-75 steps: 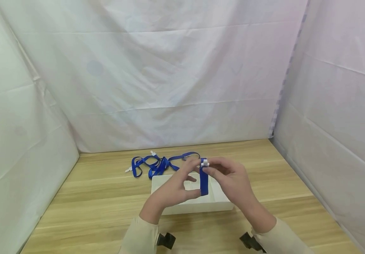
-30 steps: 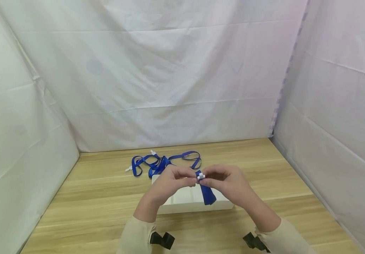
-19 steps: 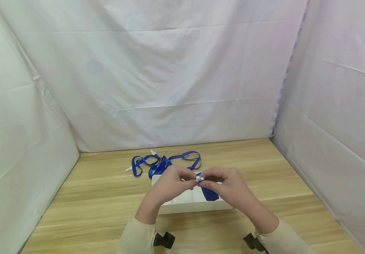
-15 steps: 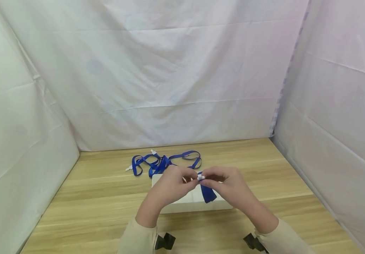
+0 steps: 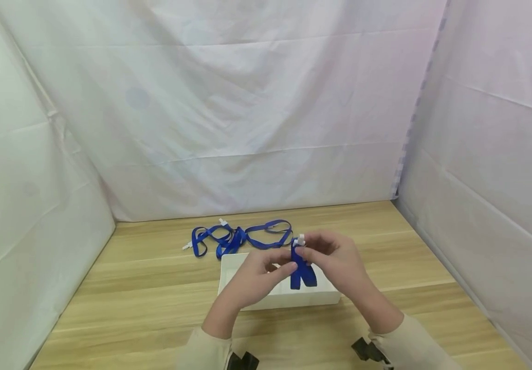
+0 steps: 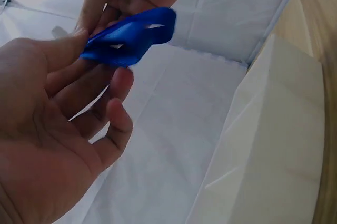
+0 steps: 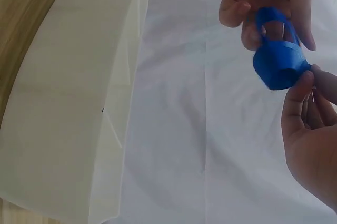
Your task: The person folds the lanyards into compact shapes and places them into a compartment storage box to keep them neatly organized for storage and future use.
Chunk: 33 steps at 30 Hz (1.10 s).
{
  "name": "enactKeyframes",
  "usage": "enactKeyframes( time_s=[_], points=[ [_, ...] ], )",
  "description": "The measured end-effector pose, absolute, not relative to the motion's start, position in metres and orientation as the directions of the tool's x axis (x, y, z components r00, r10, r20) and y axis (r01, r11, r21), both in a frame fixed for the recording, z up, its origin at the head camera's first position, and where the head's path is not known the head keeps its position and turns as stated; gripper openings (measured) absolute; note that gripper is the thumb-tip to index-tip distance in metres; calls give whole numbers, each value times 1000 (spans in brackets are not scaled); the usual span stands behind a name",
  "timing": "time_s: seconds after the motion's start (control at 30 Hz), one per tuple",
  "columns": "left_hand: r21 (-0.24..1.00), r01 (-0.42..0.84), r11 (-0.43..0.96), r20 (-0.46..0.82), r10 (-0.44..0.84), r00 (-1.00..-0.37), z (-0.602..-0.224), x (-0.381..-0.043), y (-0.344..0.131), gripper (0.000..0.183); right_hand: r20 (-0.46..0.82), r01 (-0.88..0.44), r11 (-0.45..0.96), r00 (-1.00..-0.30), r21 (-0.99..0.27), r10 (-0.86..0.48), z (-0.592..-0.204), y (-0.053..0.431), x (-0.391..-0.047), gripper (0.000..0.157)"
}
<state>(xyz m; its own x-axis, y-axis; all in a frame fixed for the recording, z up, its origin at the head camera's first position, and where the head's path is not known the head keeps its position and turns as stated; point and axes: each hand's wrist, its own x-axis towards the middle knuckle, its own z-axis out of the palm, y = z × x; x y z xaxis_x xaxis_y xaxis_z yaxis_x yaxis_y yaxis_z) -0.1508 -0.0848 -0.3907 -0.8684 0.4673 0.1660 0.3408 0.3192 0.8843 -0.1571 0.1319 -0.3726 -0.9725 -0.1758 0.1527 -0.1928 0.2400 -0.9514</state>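
A blue lanyard (image 5: 296, 272), folded into short loops with a white plastic clip (image 5: 300, 240) on top, is held up over the white box (image 5: 289, 300). My right hand (image 5: 340, 259) pinches it just below the clip between thumb and fingers. From the other side, my left hand (image 5: 256, 277) holds the folded strap, its thumb lying against the front. In the left wrist view the lanyard (image 6: 129, 37) shows its open loops edge-on beyond the left thumb. The right wrist view shows the band (image 7: 279, 63) wound round into a ring, right fingertips at its end.
Behind the box, more blue lanyards (image 5: 233, 241) lie tangled on the wooden table (image 5: 154, 293), with white clips (image 5: 223, 222) at their ends. The box is divided inside and stands right under the hands. White cloth (image 5: 247, 128) hangs at the back and both sides.
The hands pinched close together at the clip; now the left hand has slid lower onto the strap. The clip has risen and stands upright, and the folded strap hangs down in two ends.
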Motion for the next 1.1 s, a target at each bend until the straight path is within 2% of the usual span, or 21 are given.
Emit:
enactKeyframes(
  time_s=[0.17, 0.4, 0.7, 0.8, 0.97, 1.1],
  points=[
    [880, 380, 286, 240, 425, -873, -394, -148, -80, 38, 159, -185, 147, -972, -972, -171, -373, 133, -162, 18],
    [942, 296, 158, 210, 411, -887, -396, -149, -75, 43, 142, -159, 74, -971, -985, -193, -366, 132, -162, 22],
    [975, 221, -4, 200, 443, -874, -401, -149, -69, 43, 146, -152, 39, -980, -988, -132, -361, 127, -159, 20],
    [981, 133, -138, 184, 479, -859, -403, -151, -68, 45, 161, -165, 34, -982, -986, -101, -360, 126, -158, 14],
    [897, -150, -416, 118, 553, -825, -411, -152, -69, 42, 191, -186, -76, -979, -980, -74, -356, 128, -158, 10],
    [841, -235, -488, 90, 553, -828, -418, -154, -68, 31, 233, -209, -206, -967, -956, -99, -355, 129, -159, 14]
  ],
)
